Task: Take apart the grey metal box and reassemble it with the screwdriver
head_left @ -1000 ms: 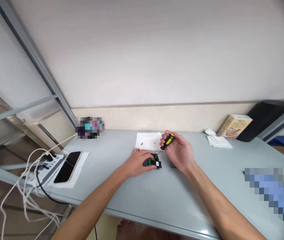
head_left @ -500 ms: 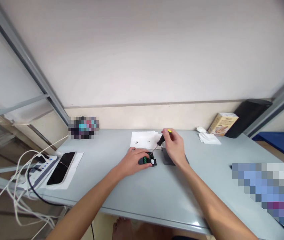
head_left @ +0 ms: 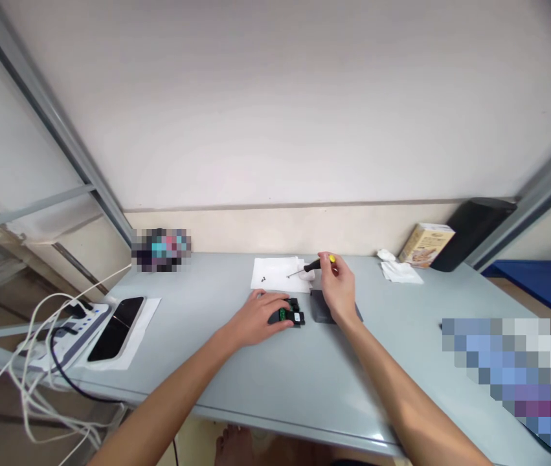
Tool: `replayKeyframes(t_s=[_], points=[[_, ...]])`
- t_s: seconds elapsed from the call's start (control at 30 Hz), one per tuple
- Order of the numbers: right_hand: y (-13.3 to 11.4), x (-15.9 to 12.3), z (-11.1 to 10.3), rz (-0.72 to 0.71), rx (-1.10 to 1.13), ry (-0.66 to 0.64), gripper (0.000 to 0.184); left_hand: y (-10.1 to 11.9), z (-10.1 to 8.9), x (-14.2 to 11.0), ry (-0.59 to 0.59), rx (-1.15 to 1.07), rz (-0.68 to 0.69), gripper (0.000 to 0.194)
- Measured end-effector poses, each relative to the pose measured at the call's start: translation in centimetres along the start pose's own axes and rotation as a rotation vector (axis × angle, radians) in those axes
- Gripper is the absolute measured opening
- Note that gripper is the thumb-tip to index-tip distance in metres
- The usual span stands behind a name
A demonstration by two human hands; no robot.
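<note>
The right hand is curling into a closed grip around the handle of a black and yellow screwdriver, its thumb and fingers pinching high on the tool. The wrist is lifting the hand above the table, and the forearm is slanting in from the lower right. The shaft is pointing down and leftward over a sheet of white paper, its tip hovering or resting by a small dark speck there; whether they are touching, I cannot tell.

The left hand is lying low, palm down and half open, its fingers bending over the far side of a small black device and its thumb stretching along the near side, holding it on the table. Green parts are showing between thumb and fingers. The left forearm is reaching in from the lower left.

Small dark bits are sitting on the paper's left part. A dark grey flat piece is lying partly beneath the right hand. Farther right, crumpled tissue is lying before a yellowish box; far left, a phone is resting on paper.
</note>
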State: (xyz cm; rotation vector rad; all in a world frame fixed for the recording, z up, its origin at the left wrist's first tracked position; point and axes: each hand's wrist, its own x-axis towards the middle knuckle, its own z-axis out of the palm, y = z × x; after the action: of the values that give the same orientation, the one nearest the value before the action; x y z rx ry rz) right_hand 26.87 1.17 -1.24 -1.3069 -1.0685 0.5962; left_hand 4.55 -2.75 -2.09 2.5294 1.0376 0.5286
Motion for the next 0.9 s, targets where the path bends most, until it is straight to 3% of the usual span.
replayKeyframes(t_s=[0.37, 0.73, 0.9], points=[[1.1, 1.4, -0.8, 0.043, 0.095, 0.018, 0.062, 0.2, -0.1, 0.0, 0.009, -0.014, -0.012, 0.023], [0.7, 1.5, -0.8, 0.150, 0.206, 0.052, 0.063, 0.5, -0.4, -0.2, 0.030, -0.005, 0.008, 0.021], [0.7, 1.5, -0.7, 0.235, 0.324, 0.061, 0.058, 0.2, -0.4, -0.1, 0.138, -0.081, -0.081, 0.028]])
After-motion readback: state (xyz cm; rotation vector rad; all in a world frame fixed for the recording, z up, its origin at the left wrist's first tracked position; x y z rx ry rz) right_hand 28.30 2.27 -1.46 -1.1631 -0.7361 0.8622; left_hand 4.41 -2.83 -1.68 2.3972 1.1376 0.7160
